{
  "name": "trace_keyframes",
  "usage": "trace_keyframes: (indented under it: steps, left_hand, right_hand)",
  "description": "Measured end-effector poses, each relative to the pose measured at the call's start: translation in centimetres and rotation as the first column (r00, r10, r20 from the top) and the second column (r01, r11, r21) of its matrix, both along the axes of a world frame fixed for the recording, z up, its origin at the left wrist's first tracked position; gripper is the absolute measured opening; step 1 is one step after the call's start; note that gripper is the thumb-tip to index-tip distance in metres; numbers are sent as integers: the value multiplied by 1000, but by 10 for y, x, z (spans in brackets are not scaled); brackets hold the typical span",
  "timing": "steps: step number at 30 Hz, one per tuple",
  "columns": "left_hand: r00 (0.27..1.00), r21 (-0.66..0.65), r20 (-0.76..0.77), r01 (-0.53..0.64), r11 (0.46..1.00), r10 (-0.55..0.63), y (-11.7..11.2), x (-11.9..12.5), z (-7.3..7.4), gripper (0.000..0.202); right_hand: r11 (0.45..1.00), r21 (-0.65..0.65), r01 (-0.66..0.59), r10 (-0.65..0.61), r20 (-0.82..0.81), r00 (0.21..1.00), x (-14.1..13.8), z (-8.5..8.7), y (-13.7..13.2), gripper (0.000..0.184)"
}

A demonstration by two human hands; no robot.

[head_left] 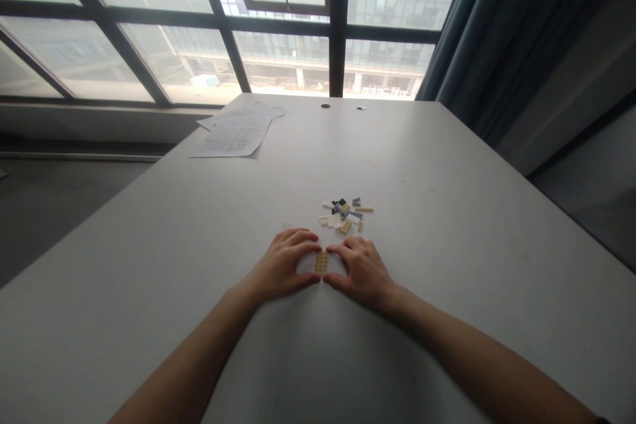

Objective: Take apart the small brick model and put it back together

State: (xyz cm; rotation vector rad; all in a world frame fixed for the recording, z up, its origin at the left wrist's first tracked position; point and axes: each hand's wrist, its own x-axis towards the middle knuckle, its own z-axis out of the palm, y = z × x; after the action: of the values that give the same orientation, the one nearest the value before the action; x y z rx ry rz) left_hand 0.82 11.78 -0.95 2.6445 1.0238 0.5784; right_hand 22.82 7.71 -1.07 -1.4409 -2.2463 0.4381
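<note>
A small tan studded building-brick plate [321, 264] lies upright in my view, its long side pointing away from me, between my two hands. My left hand [285, 265] curves around its left side, with thumb and index fingertips at its near and far ends. From the right, my right hand [362, 269] meets it the same way, thumb at the near end and index finger at the far end. Just beyond my fingertips is a loose pile of building bricks [334, 220] in white, grey, black and tan.
The white table [199, 225] stretches toward a large window. Printed sheets of paper [233, 136] lie at its far left. Two round cable holes, one of them a dark grommet [325, 106], sit near the far edge. A dark curtain [477, 33] hangs at the right.
</note>
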Motion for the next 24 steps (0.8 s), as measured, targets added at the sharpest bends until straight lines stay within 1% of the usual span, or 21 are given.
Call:
trace_keyframes:
  steps: [4, 8, 11, 14, 16, 18, 21, 24]
  left_hand:
    - [1000, 12, 7, 1, 1000, -1, 0, 0, 0, 46]
    - [1000, 19, 14, 6, 1000, -6, 0, -1, 1, 54]
    - [1000, 16, 22, -1, 1000, 1, -1, -1, 2, 59]
    - [1000, 10, 31, 1, 1000, -1, -1, -1, 4, 57]
    - [999, 12, 42, 7, 1000, -8, 0, -1, 5, 53]
    - [999, 17, 49, 12, 1000, -13, 0, -1, 5, 51]
    - [999, 17, 49, 4, 1000, -5, 1, -1, 4, 50]
    - [999, 10, 51, -2, 1000, 2, 1, -1, 2, 50]
  right_hand:
    - [1000, 5, 0, 0, -4, 1000, 0, 0, 0, 46]
    - [1000, 26, -3, 3, -14, 1000, -1, 1, -1, 51]
    - [1000, 27, 7, -5, -94, 996, 2, 1, -2, 49]
    - [996, 36, 83, -74, -218, 973, 10, 1, 2, 36]
    - [982, 75, 171, -149, -236, 960, 20, 0, 6, 32]
    - [963, 119, 242, -220, -171, 960, 29, -1, 12, 35]
    - [950, 148, 274, -278, 6, 960, 38, -1, 20, 42]
    - [950, 150, 274, -294, 129, 947, 39, 0, 23, 36]
